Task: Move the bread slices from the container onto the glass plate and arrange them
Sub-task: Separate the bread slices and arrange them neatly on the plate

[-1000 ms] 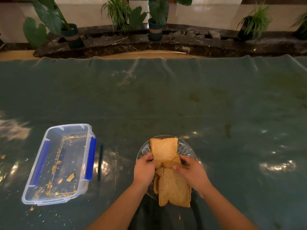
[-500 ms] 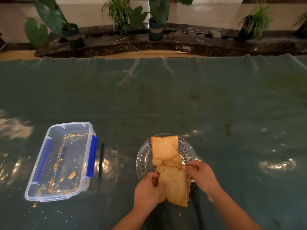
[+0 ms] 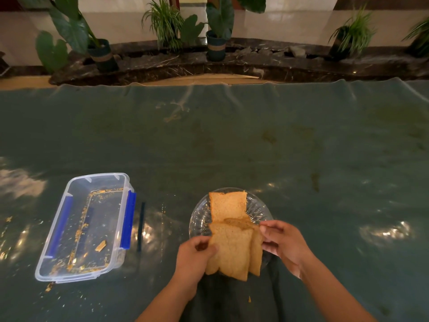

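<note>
A round glass plate sits near the table's front edge. One brown bread slice lies flat on its far half. A stack of bread slices overlaps it and hangs over the plate's near rim. My left hand pinches the left edge of the top slice. The stack's right edge is pinched by my right hand. The clear plastic container with blue clips stands to the left, holding only crumbs and one small crust piece.
A thin dark stick lies between container and plate. Crumbs are scattered around the container's left and front. A glossy green cloth covers the table. Potted plants stand on a dark stone ledge beyond the far edge.
My left hand slid from the middle of the slices to the near stack's left edge and gripped it. My right hand shifted to the stack's right side. The near slices fanned apart slightly.
</note>
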The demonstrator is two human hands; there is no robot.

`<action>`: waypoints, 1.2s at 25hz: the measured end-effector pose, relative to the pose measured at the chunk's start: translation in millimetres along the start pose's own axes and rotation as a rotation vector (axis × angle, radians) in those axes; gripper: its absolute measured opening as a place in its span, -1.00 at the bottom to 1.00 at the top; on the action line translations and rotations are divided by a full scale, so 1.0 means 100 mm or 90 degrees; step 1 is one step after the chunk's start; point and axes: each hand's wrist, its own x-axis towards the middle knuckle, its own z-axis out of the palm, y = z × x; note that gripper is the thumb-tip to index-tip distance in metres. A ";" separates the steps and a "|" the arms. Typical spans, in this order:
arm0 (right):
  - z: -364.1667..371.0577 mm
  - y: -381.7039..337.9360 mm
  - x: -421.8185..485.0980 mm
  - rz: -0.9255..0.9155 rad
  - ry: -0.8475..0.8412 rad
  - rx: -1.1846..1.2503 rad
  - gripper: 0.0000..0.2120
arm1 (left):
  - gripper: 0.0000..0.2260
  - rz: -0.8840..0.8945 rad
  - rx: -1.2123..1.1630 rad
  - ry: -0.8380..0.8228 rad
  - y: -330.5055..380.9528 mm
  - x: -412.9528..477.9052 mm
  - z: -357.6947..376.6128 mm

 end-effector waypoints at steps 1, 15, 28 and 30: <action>0.01 0.00 0.01 -0.005 0.028 0.016 -0.69 | -0.88 -0.020 -0.038 0.017 0.01 0.03 -0.03; 0.07 -0.10 0.07 -0.040 0.086 -0.123 -0.74 | -0.72 -0.158 -0.356 -0.083 0.01 0.15 -0.10; 0.21 0.27 0.02 0.015 0.163 0.188 -0.65 | -0.61 -0.207 -0.614 0.051 0.07 0.18 0.27; 0.25 0.26 0.04 0.012 0.176 0.196 -0.66 | -0.56 -0.201 -0.623 0.062 0.09 0.19 0.30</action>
